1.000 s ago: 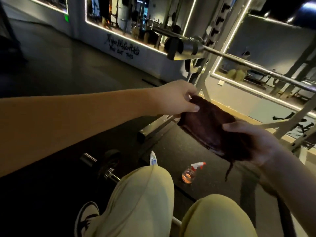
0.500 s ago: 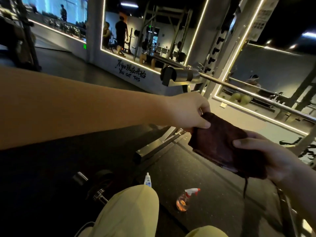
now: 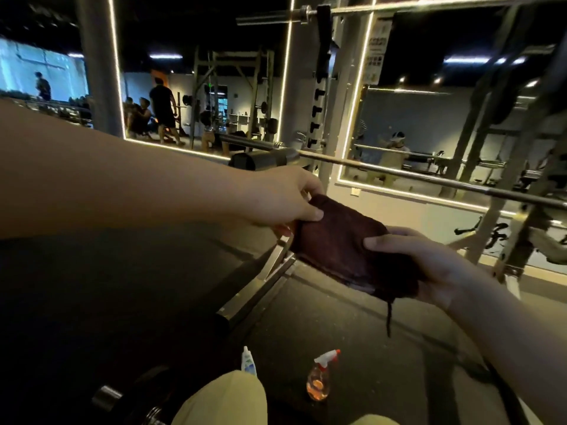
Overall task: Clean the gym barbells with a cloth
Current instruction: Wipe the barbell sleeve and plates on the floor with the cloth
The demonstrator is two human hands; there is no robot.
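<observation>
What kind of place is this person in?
Almost certainly a gym: a barbell rests on a rack, and a lit wall mirror reflects more racks and people training.

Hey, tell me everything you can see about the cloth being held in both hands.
The cloth is dark reddish-brown, soft like terry, folded into a thick rectangle. It is held in the air, sloping down to the right. The left hand pinches one end, the right hand grips the other, thumb on top. A dark thread hangs from its lower corner. It is clear of the racked barbell behind it.
</observation>
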